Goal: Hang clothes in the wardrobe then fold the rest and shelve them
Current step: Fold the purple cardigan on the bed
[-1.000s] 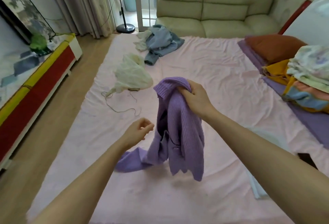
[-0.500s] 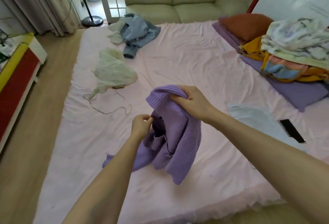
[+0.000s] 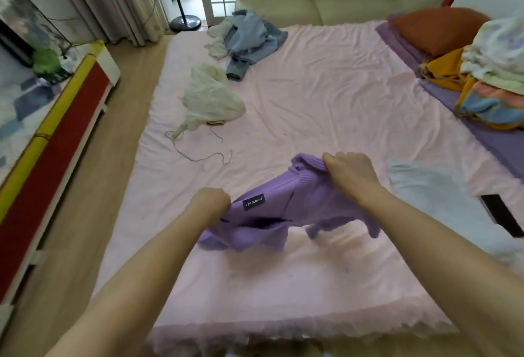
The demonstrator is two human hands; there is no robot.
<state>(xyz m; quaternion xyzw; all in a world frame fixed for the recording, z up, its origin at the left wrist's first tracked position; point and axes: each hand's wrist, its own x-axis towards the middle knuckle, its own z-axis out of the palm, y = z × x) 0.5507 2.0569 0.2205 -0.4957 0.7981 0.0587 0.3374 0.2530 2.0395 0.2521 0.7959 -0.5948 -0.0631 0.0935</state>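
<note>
While both hands, the left hand (image 3: 212, 204) and right hand (image 3: 348, 170), clutch the purple sweater (image 3: 286, 209) stretched between them above the near end of the bed (image 3: 312, 107), folding seems barely begun (no wardrobe in view): a cream garment (image 3: 211, 98) and blue clothes (image 3: 251, 37) wait further up the bed

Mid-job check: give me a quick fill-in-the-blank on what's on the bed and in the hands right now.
1. Both the left hand and the right hand grip the ____ sweater.
2. The dark label on the sweater sits nearest the ____ hand.
3. The blue garment lies at the bed's far end, near the ____.

Missing words: purple; left; sofa
</note>
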